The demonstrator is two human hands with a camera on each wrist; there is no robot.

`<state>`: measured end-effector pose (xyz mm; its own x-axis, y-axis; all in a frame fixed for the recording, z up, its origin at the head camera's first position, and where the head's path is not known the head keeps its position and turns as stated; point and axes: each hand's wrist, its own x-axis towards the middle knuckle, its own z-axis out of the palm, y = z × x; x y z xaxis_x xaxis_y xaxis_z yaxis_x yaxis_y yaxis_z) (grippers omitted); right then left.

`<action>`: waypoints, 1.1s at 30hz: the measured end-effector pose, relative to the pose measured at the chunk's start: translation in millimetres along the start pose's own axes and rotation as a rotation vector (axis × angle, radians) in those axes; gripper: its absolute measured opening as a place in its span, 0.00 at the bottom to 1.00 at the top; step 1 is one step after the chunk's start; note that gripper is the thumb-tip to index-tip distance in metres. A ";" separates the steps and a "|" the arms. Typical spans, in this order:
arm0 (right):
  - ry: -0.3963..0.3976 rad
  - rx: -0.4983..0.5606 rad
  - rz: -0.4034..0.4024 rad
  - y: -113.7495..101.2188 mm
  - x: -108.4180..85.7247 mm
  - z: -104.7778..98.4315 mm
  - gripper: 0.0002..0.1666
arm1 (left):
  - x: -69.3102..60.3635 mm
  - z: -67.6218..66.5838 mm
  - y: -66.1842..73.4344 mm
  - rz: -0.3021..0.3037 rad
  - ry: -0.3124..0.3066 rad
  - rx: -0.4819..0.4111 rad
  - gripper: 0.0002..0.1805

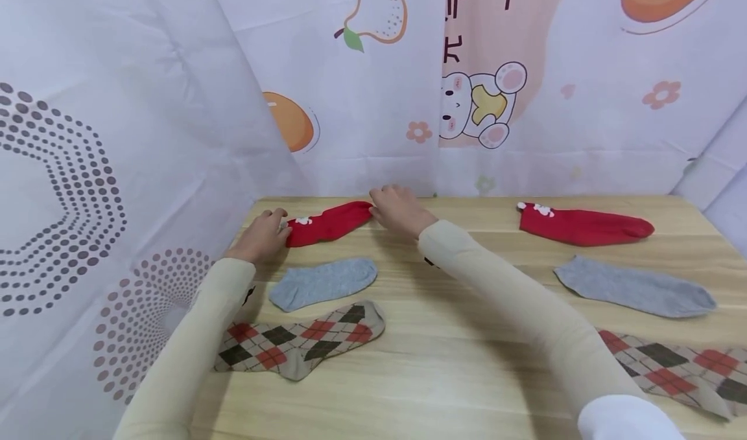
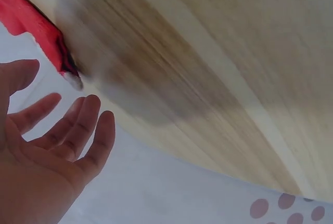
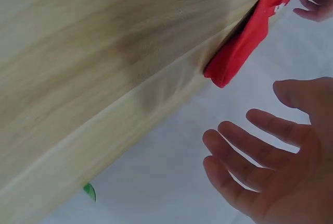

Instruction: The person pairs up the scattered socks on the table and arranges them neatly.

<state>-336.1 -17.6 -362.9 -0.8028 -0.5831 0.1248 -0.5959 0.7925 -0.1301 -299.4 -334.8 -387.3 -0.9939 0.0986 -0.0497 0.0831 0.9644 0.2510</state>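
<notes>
A red sock [image 1: 329,224] with a white figure near its cuff lies at the table's back left. Beside its cuff end is my left hand [image 1: 260,236]; in the left wrist view that hand [image 2: 57,151] has spread, relaxed fingers and holds nothing, close to the sock's cuff [image 2: 49,39]. At the toe end is my right hand [image 1: 399,210]. The right wrist view shows this hand [image 3: 270,156] with loosely bent fingers, apart from the red sock [image 3: 242,44].
Nearer me on the left lie a grey sock [image 1: 323,282] and an argyle sock [image 1: 303,339]. To the right lie another red sock [image 1: 583,226], a grey one [image 1: 636,286] and an argyle one [image 1: 683,369]. Printed curtains [image 1: 362,122] hang behind the wooden table [image 1: 443,375].
</notes>
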 end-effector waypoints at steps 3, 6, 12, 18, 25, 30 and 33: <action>-0.009 -0.014 0.052 -2.8 9.6 3.7 0.11 | 4.5 0.8 -2.1 -0.026 0.004 0.004 0.24; -0.028 -0.017 0.074 -4.8 18.6 8.7 0.11 | 7.3 1.8 -4.5 -0.035 0.008 0.014 0.22; -0.106 0.009 0.071 -8.5 30.4 22.0 0.16 | 10.4 4.3 -4.5 -0.035 -0.013 -0.003 0.18; -0.149 0.023 0.056 -8.8 40.8 32.0 0.15 | 13.2 5.0 -5.3 -0.008 -0.021 -0.036 0.12; -0.165 0.098 0.075 1.3 49.1 38.3 0.09 | 10.6 4.1 3.1 -0.005 -0.017 -0.167 0.07; -0.178 0.149 0.106 8.5 46.6 37.4 0.08 | 8.5 6.0 12.0 0.014 0.015 -0.245 0.05; -0.170 0.172 0.108 13.2 43.6 36.9 0.06 | 7.1 8.9 10.4 0.013 0.039 -0.255 0.05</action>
<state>-379.8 -39.2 -395.4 -0.8455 -0.5302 -0.0636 -0.4903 0.8180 -0.3008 -305.0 -321.9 -393.7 -0.9953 0.0962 -0.0091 0.0796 0.8698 0.4870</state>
